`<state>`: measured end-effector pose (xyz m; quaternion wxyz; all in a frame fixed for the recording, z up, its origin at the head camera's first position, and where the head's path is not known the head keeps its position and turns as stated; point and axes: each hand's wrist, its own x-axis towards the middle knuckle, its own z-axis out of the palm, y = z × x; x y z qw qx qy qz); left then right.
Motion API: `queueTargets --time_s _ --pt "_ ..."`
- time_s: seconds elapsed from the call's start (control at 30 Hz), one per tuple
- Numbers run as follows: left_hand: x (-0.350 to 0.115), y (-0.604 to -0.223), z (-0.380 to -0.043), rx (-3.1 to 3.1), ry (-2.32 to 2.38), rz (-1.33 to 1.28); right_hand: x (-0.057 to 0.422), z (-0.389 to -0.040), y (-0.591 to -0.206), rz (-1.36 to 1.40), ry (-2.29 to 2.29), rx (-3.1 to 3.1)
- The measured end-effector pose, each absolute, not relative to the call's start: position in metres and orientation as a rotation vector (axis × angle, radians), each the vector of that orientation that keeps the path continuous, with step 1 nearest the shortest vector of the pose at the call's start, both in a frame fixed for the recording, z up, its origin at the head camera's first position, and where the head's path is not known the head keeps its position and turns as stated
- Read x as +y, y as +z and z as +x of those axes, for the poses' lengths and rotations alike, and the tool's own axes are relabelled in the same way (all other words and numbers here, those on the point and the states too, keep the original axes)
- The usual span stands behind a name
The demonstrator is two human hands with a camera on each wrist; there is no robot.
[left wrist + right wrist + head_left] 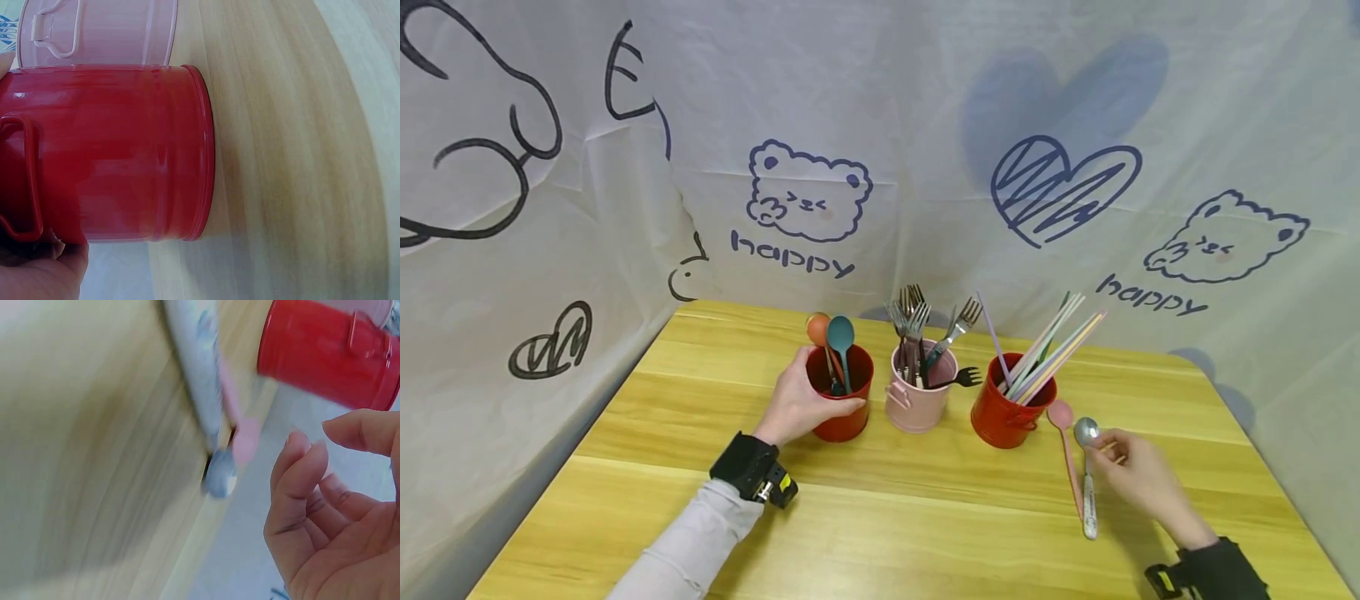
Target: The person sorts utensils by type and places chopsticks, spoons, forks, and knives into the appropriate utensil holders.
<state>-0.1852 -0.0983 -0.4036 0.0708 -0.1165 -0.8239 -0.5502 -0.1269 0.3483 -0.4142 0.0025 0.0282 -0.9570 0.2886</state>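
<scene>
My left hand point(801, 400) grips the left red bucket point(846, 423) around its side, thumb across the front and fingers behind. In that bucket stand a teal spoon point(841, 333) and an orange round-headed utensil point(817, 328). The left wrist view shows the bucket's red wall point(119, 150) and side handle close up. Over the table at right hovers my right hand point(1138, 471), fingers bent and thumb apart, with nothing between them in the right wrist view. Beneath its fingertips lies a metal spoon point(1088, 483) with a pale handle, next to a pink spoon point(1070, 458).
A pink bucket point(917, 408) with several forks point(916, 325) stands in the middle, beside the left red bucket. Right of it is another red bucket point(1000, 421) holding several pastel straws point(1048, 358). A printed white cloth point(940, 208) hangs behind the wooden table point(910, 525).
</scene>
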Motion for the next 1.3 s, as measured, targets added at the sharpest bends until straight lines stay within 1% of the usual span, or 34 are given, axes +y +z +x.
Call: queueTargets --time_s 0.17,0.27,0.67,0.97,1.3 --pt "-0.102 -0.427 -0.199 -2.480 -1.627 -0.343 0.364 -0.125 -0.415 0.021 0.781 -3.029" --pt "-0.103 -0.432 -0.202 -2.495 -1.599 -0.336 0.368 -0.125 -0.420 -0.009 0.776 -3.071" --pt "-0.104 -0.430 -0.201 -2.515 -1.590 -0.327 0.363 -0.131 -0.434 -0.105 0.774 -3.227" --pt "-0.104 -0.429 -0.201 -2.521 -1.586 -0.326 0.353 -0.135 -0.436 -0.051 0.791 -3.236" --pt "-0.104 -0.430 -0.201 -2.528 -1.583 -0.325 0.345 -0.142 -0.441 -0.054 0.832 -3.246"
